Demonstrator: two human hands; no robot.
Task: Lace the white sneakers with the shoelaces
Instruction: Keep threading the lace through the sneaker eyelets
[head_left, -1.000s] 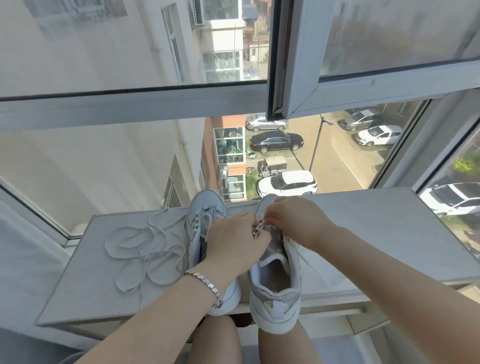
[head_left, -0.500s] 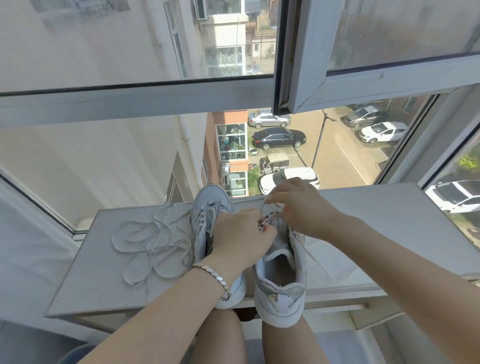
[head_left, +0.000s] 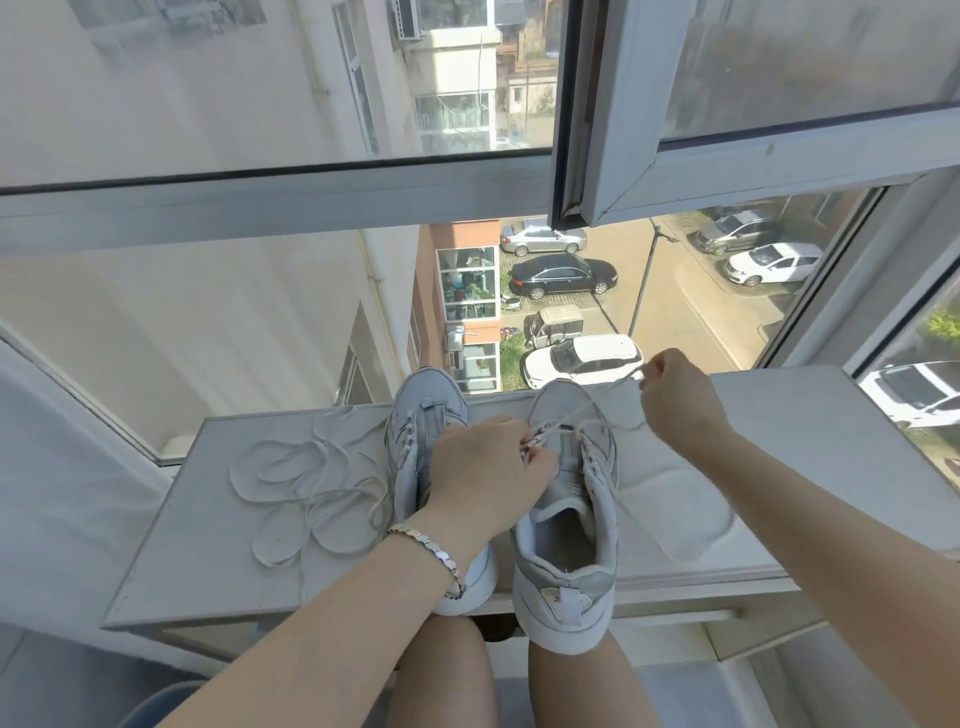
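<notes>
Two white sneakers stand side by side on a grey window ledge (head_left: 779, 415), toes toward the glass. My left hand (head_left: 483, 473) lies over the left sneaker (head_left: 421, 415) and pinches the eyelet edge of the right sneaker (head_left: 566, 530). A white shoelace (head_left: 597, 402) runs taut from the right sneaker's front eyelets up to my right hand (head_left: 675, 400), which is closed on the lace's end, raised to the right of the shoe. A second white shoelace (head_left: 306, 478) lies loose in loops on the ledge, left of the shoes.
The ledge's front edge (head_left: 311, 613) is just above my bare knees (head_left: 452, 670). Window glass and a grey frame (head_left: 260, 208) rise right behind the shoes, with an opened sash (head_left: 597, 130) overhead. A bracelet (head_left: 431, 551) circles my left wrist.
My right hand has pulled the lace up and to the right, away from the right sneaker, drawing it taut. My left hand has stayed at the eyelets.
</notes>
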